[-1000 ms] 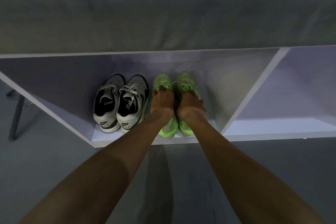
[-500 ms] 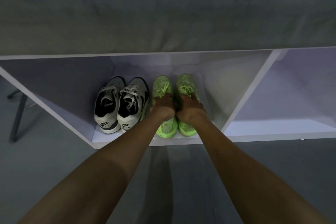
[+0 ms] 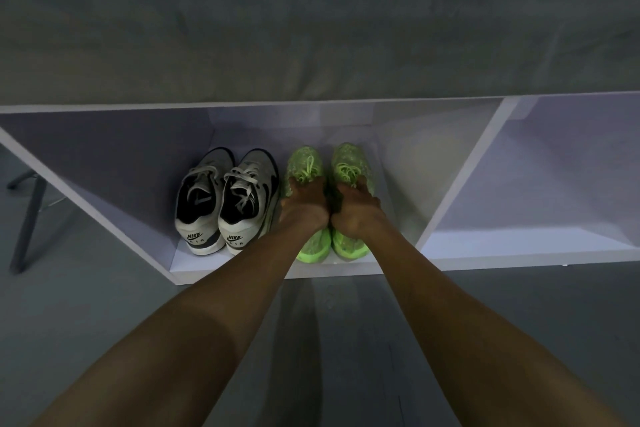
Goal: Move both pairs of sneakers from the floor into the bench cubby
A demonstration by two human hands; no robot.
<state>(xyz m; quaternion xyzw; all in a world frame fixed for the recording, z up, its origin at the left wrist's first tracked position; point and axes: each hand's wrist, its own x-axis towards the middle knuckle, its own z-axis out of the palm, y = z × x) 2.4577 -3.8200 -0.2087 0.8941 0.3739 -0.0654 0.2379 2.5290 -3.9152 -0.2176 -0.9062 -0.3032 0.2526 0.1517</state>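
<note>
We're basically finishing up here: the white sneakers (image 3: 225, 201) are sitting in the bench cubby (image 3: 398, 135) already, and our left hand (image 3: 304, 206) and right hand (image 3: 355, 208) are gripping the green sneakers (image 3: 329, 170) just right of them, fingers curled over the collars, only letting go left.

Both pairs (image 3: 225, 201) (image 3: 329, 201) in cubby (image 3: 277, 272).

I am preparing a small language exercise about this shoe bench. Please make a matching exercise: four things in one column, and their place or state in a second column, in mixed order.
Things:
1. grey sneakers
2. green sneakers
3. left hand
4. right cubby

Descriptions:
a. holds no shoes in view
b. left side of the middle cubby, untouched
c. grips the left green shoe
d. gripped by both hands

Pairs: 1-b, 2-d, 3-c, 4-a
</note>
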